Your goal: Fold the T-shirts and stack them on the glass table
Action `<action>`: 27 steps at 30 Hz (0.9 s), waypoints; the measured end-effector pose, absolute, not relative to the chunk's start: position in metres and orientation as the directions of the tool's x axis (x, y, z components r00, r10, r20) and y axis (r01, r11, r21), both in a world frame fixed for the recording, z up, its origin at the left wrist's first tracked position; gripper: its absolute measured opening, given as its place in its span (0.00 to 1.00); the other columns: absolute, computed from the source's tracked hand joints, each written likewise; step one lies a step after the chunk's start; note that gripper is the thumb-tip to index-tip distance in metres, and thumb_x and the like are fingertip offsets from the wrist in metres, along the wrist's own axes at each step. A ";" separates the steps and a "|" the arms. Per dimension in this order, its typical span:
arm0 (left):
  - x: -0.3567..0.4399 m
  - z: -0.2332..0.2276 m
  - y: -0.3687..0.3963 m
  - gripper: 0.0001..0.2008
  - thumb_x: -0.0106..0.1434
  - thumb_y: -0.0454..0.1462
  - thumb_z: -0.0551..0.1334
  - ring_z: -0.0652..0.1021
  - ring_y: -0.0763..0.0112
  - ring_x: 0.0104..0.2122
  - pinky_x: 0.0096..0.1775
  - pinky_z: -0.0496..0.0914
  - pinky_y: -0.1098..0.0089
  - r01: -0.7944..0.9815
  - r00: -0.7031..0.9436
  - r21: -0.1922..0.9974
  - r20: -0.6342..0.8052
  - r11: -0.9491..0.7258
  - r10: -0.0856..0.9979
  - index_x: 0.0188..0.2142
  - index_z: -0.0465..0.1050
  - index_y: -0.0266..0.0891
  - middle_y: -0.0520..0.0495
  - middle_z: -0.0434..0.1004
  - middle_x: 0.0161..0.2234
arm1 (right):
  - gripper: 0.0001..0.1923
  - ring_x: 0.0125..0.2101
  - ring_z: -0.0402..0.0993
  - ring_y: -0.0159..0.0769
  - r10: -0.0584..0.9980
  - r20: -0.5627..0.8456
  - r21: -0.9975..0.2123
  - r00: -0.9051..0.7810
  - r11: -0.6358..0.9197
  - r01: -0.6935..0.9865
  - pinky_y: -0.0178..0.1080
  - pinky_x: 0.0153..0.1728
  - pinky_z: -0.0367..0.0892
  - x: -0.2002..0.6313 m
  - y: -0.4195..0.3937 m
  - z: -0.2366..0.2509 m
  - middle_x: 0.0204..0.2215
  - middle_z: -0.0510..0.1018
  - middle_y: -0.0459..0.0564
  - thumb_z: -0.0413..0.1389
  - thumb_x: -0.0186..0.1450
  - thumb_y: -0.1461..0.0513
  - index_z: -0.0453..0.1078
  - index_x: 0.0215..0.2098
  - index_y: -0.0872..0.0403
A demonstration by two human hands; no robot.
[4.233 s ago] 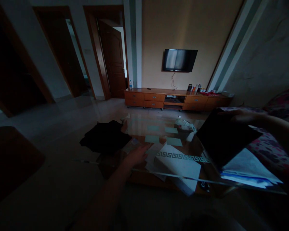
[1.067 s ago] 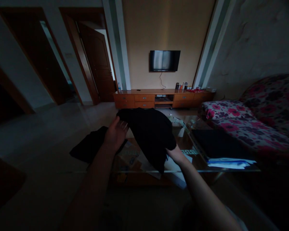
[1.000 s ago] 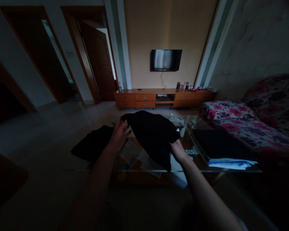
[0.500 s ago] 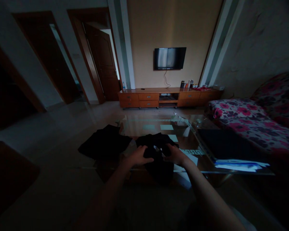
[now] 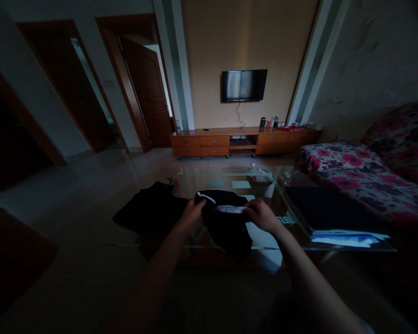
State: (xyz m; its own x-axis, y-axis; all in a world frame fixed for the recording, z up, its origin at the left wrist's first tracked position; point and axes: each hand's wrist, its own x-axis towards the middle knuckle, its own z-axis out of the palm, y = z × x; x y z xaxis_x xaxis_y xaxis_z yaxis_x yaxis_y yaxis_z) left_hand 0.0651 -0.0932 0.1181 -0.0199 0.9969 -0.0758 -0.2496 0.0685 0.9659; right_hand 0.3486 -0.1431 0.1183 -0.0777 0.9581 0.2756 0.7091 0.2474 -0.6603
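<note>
A black garment [image 5: 228, 232] with a white strip along its opening hangs between my hands, over the near edge of the glass coffee table [image 5: 195, 246]. My left hand [image 5: 194, 212] is closed on its left upper edge, thumb on top. My right hand [image 5: 261, 213] pinches the right end of the same edge, beside the white strip. What kind of garment it is, I cannot tell in the dim light. To the left on the table lies a second heap of black cloth [image 5: 149, 208], close to my left hand but not held.
On the table's right side lies a stack of folded dark cloth [image 5: 330, 208] with white and blue layers at its near edge. Farther back stand a flowered sofa [image 5: 365, 185], a low wooden cabinet [image 5: 216, 141] and a wall-mounted television [image 5: 244, 85]. Crumpled white plastic [image 5: 259, 174] lies at the table's far side.
My hands were spread on the bunched black garment; now they grip its upper edge and have moved slightly apart. The edge is lifted and stretched, showing more of the white strip.
</note>
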 end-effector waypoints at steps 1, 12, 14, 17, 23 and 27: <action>0.061 0.127 -0.093 0.13 0.55 0.37 0.72 0.83 0.60 0.34 0.36 0.76 0.65 -0.310 -0.036 0.946 -0.113 0.097 0.993 0.39 0.78 0.38 0.43 0.83 0.34 | 0.18 0.45 0.75 0.46 0.950 0.311 -0.663 -0.014 0.227 0.714 0.45 0.50 0.67 0.354 -0.140 0.120 0.37 0.80 0.56 0.53 0.67 0.52 0.79 0.36 0.54; 0.022 0.160 -0.079 0.17 0.50 0.38 0.74 0.82 0.58 0.45 0.52 0.73 0.59 -0.445 -0.230 0.878 0.081 -0.178 0.970 0.39 0.79 0.38 0.46 0.84 0.37 | 0.30 0.49 0.68 0.51 0.646 0.600 -0.685 0.471 0.112 0.720 0.49 0.49 0.66 0.390 -0.148 0.149 0.38 0.76 0.59 0.46 0.69 0.42 0.79 0.39 0.55; 0.017 0.155 -0.077 0.17 0.51 0.40 0.74 0.82 0.58 0.44 0.52 0.73 0.59 -0.380 -0.264 0.906 0.091 -0.190 0.960 0.40 0.79 0.38 0.47 0.84 0.37 | 0.29 0.49 0.68 0.52 0.634 0.586 -0.663 0.505 0.017 0.748 0.50 0.47 0.66 0.391 -0.152 0.150 0.39 0.75 0.60 0.47 0.68 0.42 0.80 0.42 0.54; 0.013 0.151 -0.074 0.16 0.54 0.40 0.73 0.82 0.60 0.44 0.51 0.74 0.60 -0.348 -0.289 0.920 0.075 -0.178 0.954 0.43 0.79 0.40 0.47 0.83 0.37 | 0.27 0.41 0.74 0.50 0.725 0.510 -0.663 0.462 -0.010 0.748 0.47 0.42 0.68 0.394 -0.156 0.150 0.34 0.77 0.57 0.48 0.68 0.43 0.78 0.42 0.53; 0.013 0.153 -0.075 0.14 0.59 0.37 0.71 0.83 0.63 0.42 0.51 0.75 0.61 -0.399 -0.296 0.913 -0.039 -0.087 0.954 0.45 0.78 0.42 0.47 0.83 0.35 | 0.24 0.28 0.78 0.43 0.898 0.253 -0.918 0.361 0.106 0.382 0.41 0.33 0.71 0.396 -0.150 0.142 0.25 0.80 0.52 0.52 0.65 0.42 0.72 0.41 0.53; 0.016 0.154 -0.076 0.14 0.60 0.37 0.70 0.83 0.63 0.41 0.50 0.76 0.60 -0.429 -0.283 0.902 -0.095 -0.037 0.955 0.46 0.77 0.42 0.47 0.83 0.35 | 0.23 0.35 0.81 0.43 0.868 0.316 -0.930 0.383 0.204 0.305 0.42 0.40 0.73 0.389 -0.144 0.141 0.33 0.83 0.55 0.55 0.63 0.43 0.71 0.42 0.53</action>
State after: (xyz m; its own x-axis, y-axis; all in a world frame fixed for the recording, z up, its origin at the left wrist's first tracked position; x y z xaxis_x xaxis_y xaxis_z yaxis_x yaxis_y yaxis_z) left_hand 0.0160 -0.0765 0.1536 -0.2825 0.9545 -0.0952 -0.4294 -0.0371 0.9023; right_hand 0.3891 -0.1444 0.1413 0.3831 0.8680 0.3158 0.3053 0.2037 -0.9302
